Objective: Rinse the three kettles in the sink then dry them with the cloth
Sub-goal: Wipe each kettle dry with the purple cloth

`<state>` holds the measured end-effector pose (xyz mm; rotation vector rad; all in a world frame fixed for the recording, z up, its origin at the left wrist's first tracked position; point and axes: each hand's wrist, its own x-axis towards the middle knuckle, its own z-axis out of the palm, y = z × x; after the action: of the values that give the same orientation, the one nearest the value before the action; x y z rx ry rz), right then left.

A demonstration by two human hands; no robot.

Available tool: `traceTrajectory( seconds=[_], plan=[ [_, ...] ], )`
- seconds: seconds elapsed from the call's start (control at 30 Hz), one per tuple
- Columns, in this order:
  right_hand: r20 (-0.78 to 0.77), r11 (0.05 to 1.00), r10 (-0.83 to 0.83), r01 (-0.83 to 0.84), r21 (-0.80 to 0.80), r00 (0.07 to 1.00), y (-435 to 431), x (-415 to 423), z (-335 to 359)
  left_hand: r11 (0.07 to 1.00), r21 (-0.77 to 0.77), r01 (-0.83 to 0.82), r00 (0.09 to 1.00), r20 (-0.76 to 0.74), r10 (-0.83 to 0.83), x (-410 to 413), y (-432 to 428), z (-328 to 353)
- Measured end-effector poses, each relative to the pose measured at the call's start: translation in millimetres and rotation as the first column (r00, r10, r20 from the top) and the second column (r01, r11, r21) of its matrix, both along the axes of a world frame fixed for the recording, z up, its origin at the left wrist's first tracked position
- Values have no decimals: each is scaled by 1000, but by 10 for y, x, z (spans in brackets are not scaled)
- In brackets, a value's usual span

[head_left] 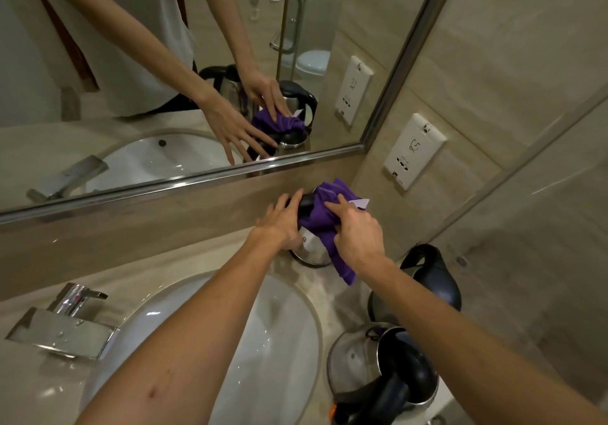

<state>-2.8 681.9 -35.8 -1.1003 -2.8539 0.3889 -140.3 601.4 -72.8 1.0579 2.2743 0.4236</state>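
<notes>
Both hands work at one kettle at the rear edge of the marble surface, below the mirror. The left hand lies spread on its black top, and the right hand bunches the purple cloth against it. A second kettle and a third kettle stand near the right edge, beside the sink.

The far kettle, steel with a black top, stood upright on the counter just behind the sink, a white oval bowl with drops of water in it. A purple cloth lay bunched over the kettle's top and hung down its right side. The middle kettle, dark, stood right of the sink. The near kettle, steel with a black handle, stood just in front of it.
</notes>
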Motion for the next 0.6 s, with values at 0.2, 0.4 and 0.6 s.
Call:
traceTrajectory(
  seconds=[0.2, 0.4, 0.6],
  plan=[
    [-112, 994, -88, 81, -73, 990, 59, -115, -35, 993, 120, 0, 1000, 4, 0, -61, -35, 51],
    [-260, 981, -181, 154, -121, 949, 11, -93, -223, 995, 96, -41, 988, 155, 25, -92, -89, 140],
    [-135, 1000, 13, -10, 28, 991, -277, -90, -261, 986, 153, -72, 924, 382, 8, -205, -196, 266]
  ],
)
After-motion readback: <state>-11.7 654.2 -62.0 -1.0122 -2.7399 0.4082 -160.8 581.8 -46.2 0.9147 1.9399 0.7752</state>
